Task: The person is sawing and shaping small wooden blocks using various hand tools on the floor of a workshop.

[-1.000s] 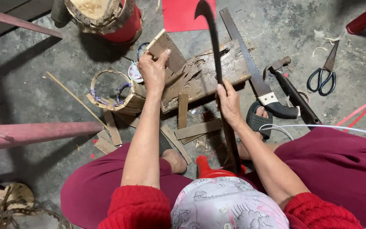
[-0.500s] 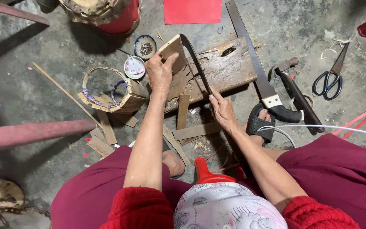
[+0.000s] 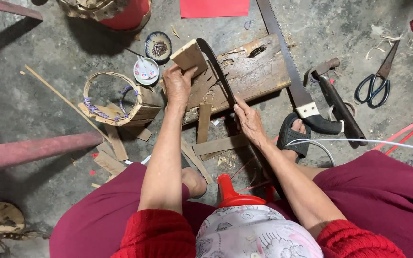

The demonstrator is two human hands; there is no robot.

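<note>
**Operator:** Head view only, so I start with what I can't read. The knife handle is hidden: the right hand (image 3: 248, 119) wraps it, and below the wrist the handle end is lost behind the forearm. The lower frame is filled by the red sleeves and a patterned cloth on the wearer's front, which cover the lap. The handsaw (image 3: 292, 71) runs out of frame at the top, and the red sheet (image 3: 213, 7) is cut off there too.

**Second:** And the wood piece?

**Operator:** I see a small flat wooden block (image 3: 189, 56) stood on edge on the worn plank (image 3: 244, 76). The left hand (image 3: 178, 86) is clenched on its lower end, fingers over the near face, thumb side hidden behind it.

**Second:** Where's the blade against it?

**Operator:** The curved dark knife (image 3: 218, 71) rises from the right fist, which is clamped on the handle, and its tip meets the block's top right corner. Whether the edge has bitten in, I can't tell; that corner is too dark.

**Second:** Around the hands?

**Operator:** A half-made round basket frame (image 3: 115, 102) lies just left of the left wrist, with two small dishes (image 3: 151, 57) above it. Wood strips (image 3: 216, 143) lie under the forearms. A hammer (image 3: 338, 100) and black scissors (image 3: 376, 81) sit well to the right, beside a sandalled foot (image 3: 295, 136).
</note>
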